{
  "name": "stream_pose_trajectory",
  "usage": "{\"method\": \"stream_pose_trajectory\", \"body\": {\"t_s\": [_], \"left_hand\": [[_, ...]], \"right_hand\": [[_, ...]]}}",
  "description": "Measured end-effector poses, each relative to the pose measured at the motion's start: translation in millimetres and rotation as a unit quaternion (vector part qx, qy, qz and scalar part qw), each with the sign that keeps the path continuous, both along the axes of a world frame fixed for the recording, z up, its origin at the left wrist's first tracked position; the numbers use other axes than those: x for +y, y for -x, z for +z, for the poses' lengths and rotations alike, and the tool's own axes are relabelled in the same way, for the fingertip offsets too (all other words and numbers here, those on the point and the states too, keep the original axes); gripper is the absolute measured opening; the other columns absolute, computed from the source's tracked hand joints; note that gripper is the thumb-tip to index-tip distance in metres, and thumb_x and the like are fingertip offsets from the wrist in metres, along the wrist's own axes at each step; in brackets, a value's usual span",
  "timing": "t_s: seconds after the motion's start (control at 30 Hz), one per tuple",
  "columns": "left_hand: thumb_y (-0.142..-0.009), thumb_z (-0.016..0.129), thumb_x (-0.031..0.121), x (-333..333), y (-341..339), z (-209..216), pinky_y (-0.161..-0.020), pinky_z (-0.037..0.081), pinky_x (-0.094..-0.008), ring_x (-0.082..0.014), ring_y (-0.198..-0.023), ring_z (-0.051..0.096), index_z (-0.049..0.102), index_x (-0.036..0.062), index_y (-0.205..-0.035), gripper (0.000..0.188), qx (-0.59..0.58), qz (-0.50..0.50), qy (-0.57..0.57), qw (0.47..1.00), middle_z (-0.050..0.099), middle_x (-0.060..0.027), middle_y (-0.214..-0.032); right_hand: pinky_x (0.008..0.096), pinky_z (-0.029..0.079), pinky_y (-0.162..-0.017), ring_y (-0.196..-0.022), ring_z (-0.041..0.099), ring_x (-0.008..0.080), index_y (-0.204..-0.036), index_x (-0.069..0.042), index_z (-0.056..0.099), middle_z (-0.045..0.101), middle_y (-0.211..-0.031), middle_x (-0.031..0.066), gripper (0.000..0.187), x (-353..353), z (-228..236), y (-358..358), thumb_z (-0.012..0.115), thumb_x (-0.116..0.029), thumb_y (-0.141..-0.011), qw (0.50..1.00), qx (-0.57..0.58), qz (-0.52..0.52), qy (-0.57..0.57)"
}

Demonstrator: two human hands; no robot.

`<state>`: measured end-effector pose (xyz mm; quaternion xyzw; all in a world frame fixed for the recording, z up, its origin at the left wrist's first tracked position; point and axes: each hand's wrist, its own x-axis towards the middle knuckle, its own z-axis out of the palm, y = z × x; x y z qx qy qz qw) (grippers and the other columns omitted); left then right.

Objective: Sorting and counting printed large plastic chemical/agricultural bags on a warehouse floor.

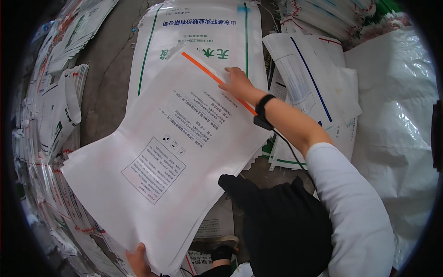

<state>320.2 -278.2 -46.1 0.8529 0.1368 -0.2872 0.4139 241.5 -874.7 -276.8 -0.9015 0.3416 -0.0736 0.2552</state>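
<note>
A small stack of flat white printed sacks point(184, 161) lies slanted in front of me, with an orange stripe along its upper right edge. My right hand point(240, 85) is at that striped edge, its thumb on the sack and its fingers partly hidden. A black band with a cable circles the right wrist. At the lower left, my left hand point(138, 261) pinches the near edge of the stack, thumb on top and other fingers out of sight underneath. Beneath the far end lies another white sack point(194, 37) with green stripes and printing.
Piles of folded sacks point(50, 184) line the left side. On the right are white sacks with a blue stripe point(304, 78) and a large shiny white sheet point(392, 138). Black cloth point(286, 226) covers the lower middle. A shoe point(217, 242) shows below, and grey floor point(108, 69) at the left.
</note>
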Motion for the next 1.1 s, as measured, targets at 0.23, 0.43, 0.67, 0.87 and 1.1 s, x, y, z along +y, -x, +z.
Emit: {"method": "stream_pose_trajectory", "body": {"t_s": [0.23, 0.43, 0.67, 0.87, 1.1], "left_hand": [[-0.079, 0.059, 0.001, -4.7, -2.5, -21.0, -0.098, 0.047, -0.0388, -0.0326, -0.11, 0.061, 0.04, -0.0137, -0.137, 0.063, -0.025, 0.024, 0.058, 0.998, 0.056, -0.0239, -0.127], [-0.08, 0.058, 0.0, -18.0, 3.4, -25.9, -0.097, 0.047, -0.0372, -0.0308, -0.11, 0.061, 0.044, -0.0132, -0.134, 0.058, -0.038, 0.012, 0.062, 0.997, 0.059, -0.023, -0.124], [-0.081, 0.056, 0.001, -16.2, 5.6, -18.0, -0.098, 0.045, -0.0352, -0.0296, -0.11, 0.061, 0.049, -0.0119, -0.131, 0.052, -0.125, -0.055, 0.044, 0.99, 0.061, -0.0202, -0.122], [-0.083, 0.056, 0.005, 10.1, 21.8, 89.9, -0.096, 0.046, -0.0342, -0.0267, -0.106, 0.062, 0.055, -0.0086, -0.127, 0.047, -0.256, -0.111, -0.117, 0.953, 0.064, -0.0172, -0.118], [-0.092, 0.061, 0.008, 112.2, 143.6, 245.8, -0.094, 0.047, -0.0328, -0.0223, -0.104, 0.062, 0.053, -0.0066, -0.129, 0.04, -0.476, 0.036, -0.057, 0.877, 0.064, -0.0135, -0.118]], "right_hand": [[0.039, 0.041, -0.107, -0.125, 0.052, 0.0355, -0.138, 0.005, 0.046, 0.047, -0.14, 0.025, 0.092, -21.2, 8.1, -41.3, 0.081, -0.049, -0.072, 0.98, 0.102, -0.045, -0.163], [0.034, 0.041, -0.105, -0.123, 0.057, 0.033, -0.136, 0.002, 0.05, 0.057, -0.133, 0.0254, 0.078, -35.4, 42.4, -40.7, 0.081, -0.03, -0.072, 0.896, 0.126, 0.033, -0.425], [0.0338, 0.047, -0.095, -0.11, 0.063, 0.0292, -0.123, 0.002, 0.062, 0.066, -0.118, 0.0187, 0.054, -1.0, 65.9, -16.7, 0.076, -0.015, -0.074, 0.925, 0.024, 0.05, -0.376], [0.0365, 0.049, -0.088, -0.1, 0.066, 0.0305, -0.113, -0.005, 0.068, 0.07, -0.106, 0.0188, 0.037, 54.2, 167.2, -12.7, 0.07, -0.019, -0.079, 0.949, -0.126, 0.19, -0.22], [0.037, 0.054, -0.087, -0.096, 0.069, 0.0239, -0.113, -0.001, 0.066, 0.071, -0.104, 0.0147, 0.034, 78.9, 376.5, 26.7, 0.075, -0.016, -0.084, 0.826, -0.403, 0.253, -0.304]]}}
